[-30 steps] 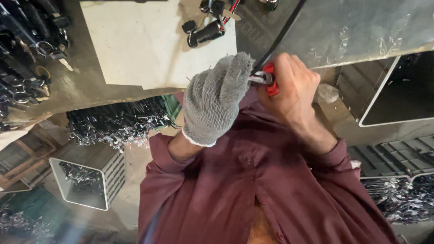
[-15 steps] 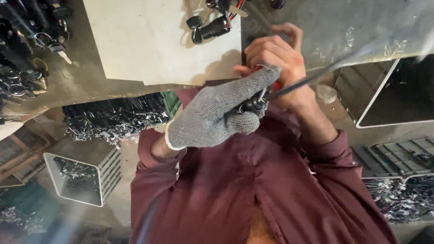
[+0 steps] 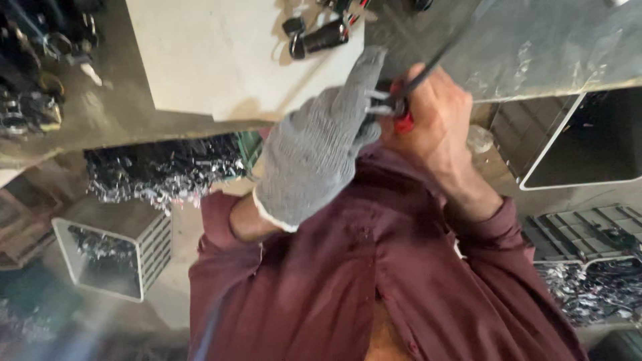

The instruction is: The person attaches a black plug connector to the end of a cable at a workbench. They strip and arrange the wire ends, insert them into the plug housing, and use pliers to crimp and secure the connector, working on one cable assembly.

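My left hand [image 3: 314, 154] wears a grey knit glove and is held up in front of my maroon shirt, its fingers closed around the end of a black cable [image 3: 445, 50]. My bare right hand [image 3: 438, 120] is pressed against it and grips a red-handled tool [image 3: 403, 123]. The tool's silvery metal tip [image 3: 378, 101] shows between the two hands. From the hands, the cable runs up and to the right over the bench. How the tip meets the cable is hidden by my fingers.
A pale board [image 3: 221, 60] lies on the bench, with black connectors [image 3: 321, 37] at its far edge. A grey metal sheet [image 3: 548, 47] is at the right. White-rimmed bins [image 3: 107, 257] [image 3: 582, 144] and heaps of dark metal parts [image 3: 160, 174] sit below.
Both hands have shifted slightly up and right together. The gloved fingers now point upward, and the red handle shows again in the right hand.
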`<state>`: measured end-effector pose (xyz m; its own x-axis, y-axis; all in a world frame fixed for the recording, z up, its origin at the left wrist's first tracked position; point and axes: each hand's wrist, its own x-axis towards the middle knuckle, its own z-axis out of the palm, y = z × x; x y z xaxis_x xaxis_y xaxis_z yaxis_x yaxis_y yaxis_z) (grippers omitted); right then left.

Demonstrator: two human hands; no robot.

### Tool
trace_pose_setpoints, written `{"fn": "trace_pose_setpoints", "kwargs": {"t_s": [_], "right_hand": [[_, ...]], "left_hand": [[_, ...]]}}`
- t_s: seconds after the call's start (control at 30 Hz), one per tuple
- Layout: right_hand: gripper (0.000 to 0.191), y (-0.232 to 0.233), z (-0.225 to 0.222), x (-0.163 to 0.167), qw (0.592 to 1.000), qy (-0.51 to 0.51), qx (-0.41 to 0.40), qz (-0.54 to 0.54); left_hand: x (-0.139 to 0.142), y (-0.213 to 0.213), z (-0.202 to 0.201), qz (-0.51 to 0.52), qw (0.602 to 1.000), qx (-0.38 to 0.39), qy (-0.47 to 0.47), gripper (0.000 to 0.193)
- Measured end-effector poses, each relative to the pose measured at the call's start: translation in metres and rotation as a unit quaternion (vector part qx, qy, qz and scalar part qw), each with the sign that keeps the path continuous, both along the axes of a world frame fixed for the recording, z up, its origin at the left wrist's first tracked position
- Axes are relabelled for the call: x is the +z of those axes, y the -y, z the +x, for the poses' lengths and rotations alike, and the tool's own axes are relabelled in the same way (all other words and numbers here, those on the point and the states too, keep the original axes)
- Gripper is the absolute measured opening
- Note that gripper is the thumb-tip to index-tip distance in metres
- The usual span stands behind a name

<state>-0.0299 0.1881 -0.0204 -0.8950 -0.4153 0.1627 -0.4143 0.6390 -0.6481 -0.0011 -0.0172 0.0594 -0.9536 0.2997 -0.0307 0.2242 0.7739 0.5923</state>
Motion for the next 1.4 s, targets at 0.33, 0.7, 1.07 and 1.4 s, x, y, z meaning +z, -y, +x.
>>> {"fn": "trace_pose_setpoints", "kwargs": {"t_s": [0.33,0.7,1.07,1.4], "right_hand": [[0.08,-0.031,-0.033,-0.014,0.976,-0.138,-0.052,0.162],[0.09,-0.028,-0.046,-0.006,0.963,-0.182,-0.104,0.172],[0.021,0.035,-0.003,0.058,0.715,0.296,-0.07,-0.63],[0.02,0.033,0.018,0.097,0.884,0.044,0.224,-0.409]], "left_hand": [[-0.008,0.1,-0.009,-0.084,0.925,0.296,-0.223,0.072],[-0.073,-0.002,-0.046,-0.061,0.973,0.099,-0.197,0.048],[-0.084,0.001,0.062,0.521,0.815,0.139,0.213,0.014],[-0.103,0.04,0.084,0.554,0.743,0.098,0.363,0.03]]}}
